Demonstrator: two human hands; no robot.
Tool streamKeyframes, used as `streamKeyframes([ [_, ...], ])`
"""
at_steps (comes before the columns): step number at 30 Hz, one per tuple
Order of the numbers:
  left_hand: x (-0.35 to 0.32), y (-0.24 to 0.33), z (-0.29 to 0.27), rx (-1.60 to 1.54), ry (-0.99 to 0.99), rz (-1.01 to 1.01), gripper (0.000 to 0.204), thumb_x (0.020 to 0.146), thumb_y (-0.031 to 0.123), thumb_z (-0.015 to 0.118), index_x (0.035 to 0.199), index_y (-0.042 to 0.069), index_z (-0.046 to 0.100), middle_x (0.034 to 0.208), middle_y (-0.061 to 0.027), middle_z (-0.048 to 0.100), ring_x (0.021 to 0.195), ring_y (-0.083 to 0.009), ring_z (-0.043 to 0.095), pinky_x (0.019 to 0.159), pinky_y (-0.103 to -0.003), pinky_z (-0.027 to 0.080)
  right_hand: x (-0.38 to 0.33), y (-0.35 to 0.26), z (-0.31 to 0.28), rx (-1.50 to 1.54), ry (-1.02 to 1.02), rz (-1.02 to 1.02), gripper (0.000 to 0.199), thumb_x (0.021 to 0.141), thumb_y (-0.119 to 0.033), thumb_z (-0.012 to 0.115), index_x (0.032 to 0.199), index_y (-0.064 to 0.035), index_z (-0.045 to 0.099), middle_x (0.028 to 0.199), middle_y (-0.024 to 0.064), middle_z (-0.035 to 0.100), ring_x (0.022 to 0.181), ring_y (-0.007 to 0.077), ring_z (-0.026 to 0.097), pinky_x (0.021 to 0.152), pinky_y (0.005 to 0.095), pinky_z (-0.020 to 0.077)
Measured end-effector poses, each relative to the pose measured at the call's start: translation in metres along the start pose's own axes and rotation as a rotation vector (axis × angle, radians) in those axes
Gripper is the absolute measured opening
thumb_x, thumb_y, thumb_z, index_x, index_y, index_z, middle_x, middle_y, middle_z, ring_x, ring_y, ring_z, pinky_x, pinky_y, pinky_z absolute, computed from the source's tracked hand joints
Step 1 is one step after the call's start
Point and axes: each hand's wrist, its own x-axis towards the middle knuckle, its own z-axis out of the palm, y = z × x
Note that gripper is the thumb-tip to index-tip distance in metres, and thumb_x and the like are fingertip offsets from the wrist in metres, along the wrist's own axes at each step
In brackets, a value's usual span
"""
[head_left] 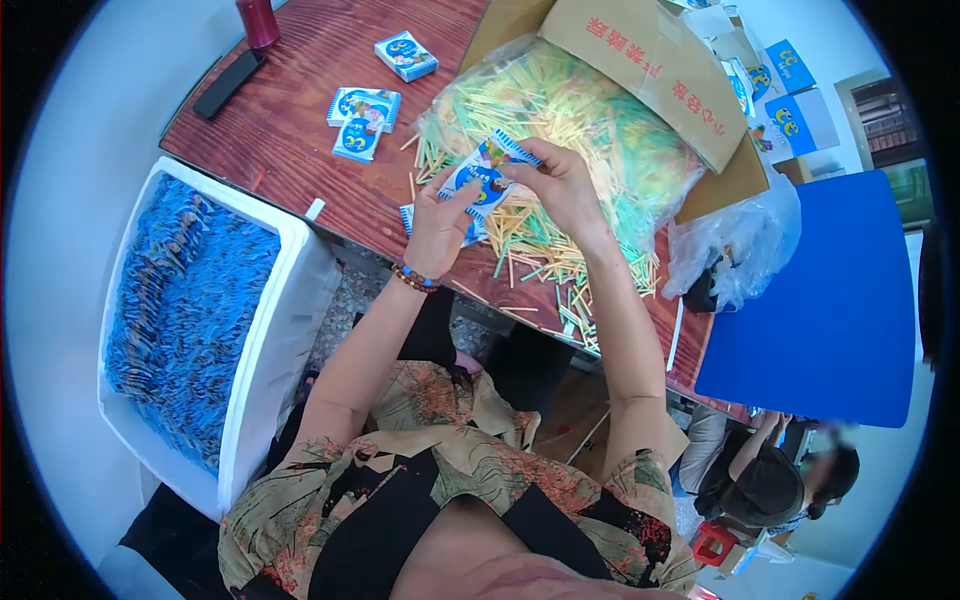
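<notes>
Over the near part of the table, a small blue-and-white packet (482,180) is held between both hands. My left hand (434,232), with a beaded bracelet at the wrist, pinches its lower left side. At its upper right corner, the fingers of my right hand (566,190) are closed on it. Another blue-and-white packet (472,232) lies partly hidden behind my left hand. Beneath and beside the hands spread loose thin pastel sticks (528,240), yellow, green and pink. They spill from a clear plastic liner (640,150) in an open cardboard box (655,70).
Left of the table stands a white foam box (292,300) full of blue packets (190,300). Several packets (362,118) lie farther back, near a black case (230,85) and red cylinder (258,22). A plastic bag (745,240), blue panel (825,300) and another person (755,490) are right.
</notes>
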Motion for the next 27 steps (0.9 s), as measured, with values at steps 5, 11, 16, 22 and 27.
streamKeyframes([
  [5, -0.002, 0.026, -0.010, 0.129, 0.143, 0.039, 0.016, 0.088, 0.004, 0.064, 0.103, 0.000, 0.065, 0.091, -0.0058, 0.069, 0.080, -0.0111, 0.067, 0.070, -0.025, 0.054, 0.018, -0.010, 0.032, -0.043, -0.016, 0.067, 0.014, 0.087, -0.007, 0.065, 0.099, 0.0011, 0.066, 0.086, 0.0025, 0.067, 0.082, 0.0076, 0.061, 0.074, 0.0230, 0.0477],
  [11, 0.015, 0.061, -0.048, 0.566, 0.260, 0.338, 0.020, 0.092, 0.010, 0.061, 0.107, -0.001, 0.063, 0.105, -0.0064, 0.067, 0.093, -0.0081, 0.062, 0.076, -0.025, 0.049, 0.068, 0.003, 0.057, -0.002, -0.046, 0.013, 0.014, 0.087, -0.008, 0.065, 0.097, 0.0006, 0.067, 0.079, 0.0030, 0.068, 0.073, 0.0074, 0.061, 0.068, 0.0222, 0.0457],
  [16, 0.065, 0.139, -0.113, 1.930, 0.653, 0.430, 0.036, 0.086, 0.037, 0.066, 0.108, 0.009, 0.063, 0.109, -0.0083, 0.063, 0.104, -0.0269, 0.056, 0.089, -0.044, 0.041, 0.126, 0.013, 0.074, -0.126, 0.014, -0.026, 0.014, 0.087, -0.011, 0.064, 0.096, -0.0006, 0.067, 0.077, 0.0019, 0.067, 0.071, 0.0069, 0.061, 0.064, 0.0233, 0.0454],
  [22, 0.092, 0.156, -0.125, 2.146, 0.610, 0.201, 0.045, 0.072, 0.048, 0.074, 0.100, 0.014, 0.063, 0.107, -0.0074, 0.057, 0.105, -0.0320, 0.049, 0.085, -0.049, 0.033, 0.160, 0.011, 0.101, -0.438, -0.003, 0.076, 0.017, 0.086, -0.013, 0.066, 0.093, 0.0024, 0.067, 0.078, 0.0042, 0.068, 0.070, 0.0099, 0.063, 0.065, 0.0256, 0.0471],
  [27, 0.115, 0.168, -0.131, 2.115, 0.583, 0.213, 0.044, 0.074, 0.045, 0.074, 0.102, 0.012, 0.064, 0.103, -0.0084, 0.062, 0.099, -0.0296, 0.053, 0.084, -0.046, 0.035, 0.199, 0.051, 0.107, -0.227, -0.072, 0.063, 0.021, 0.082, -0.015, 0.070, 0.093, 0.0026, 0.067, 0.077, 0.0048, 0.067, 0.067, 0.0110, 0.064, 0.063, 0.0259, 0.0481],
])
